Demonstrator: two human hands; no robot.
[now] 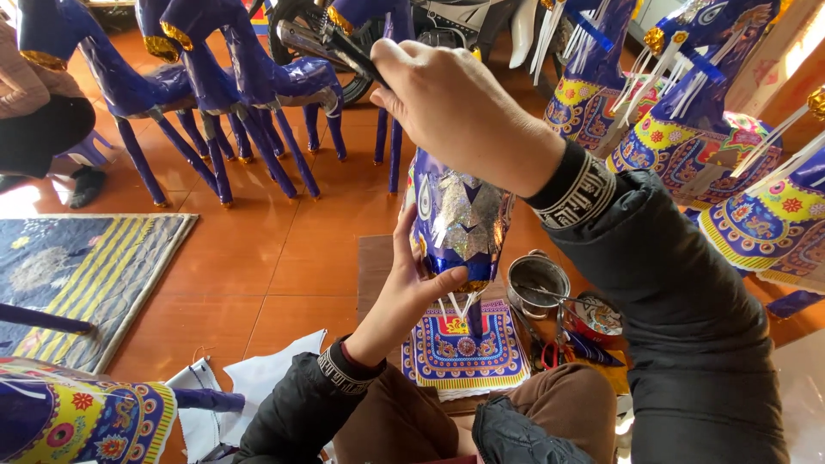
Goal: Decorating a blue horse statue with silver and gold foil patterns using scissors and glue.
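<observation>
1. The left hand (411, 288) cups the lower front of a blue paper horse head (458, 215), thumb across its shiny silver face panel.
2. The right hand (451, 107) is above it, fingers pinched around a thin dark tool (344, 43) at the top of the head.
3. Just below the left hand, a patterned paper panel (464, 348) in blue, red and yellow lies flat.
4. Beside it, under the right forearm, stand a small metal pot (537, 282) and a red tin (595, 316).
5. Beyond the right hand stand plain blue paper horses (258, 86); decorated ones (687, 129) are to its right.
6. Far left of the hands, a seated person (39, 112) and a striped mat (86, 275).
</observation>
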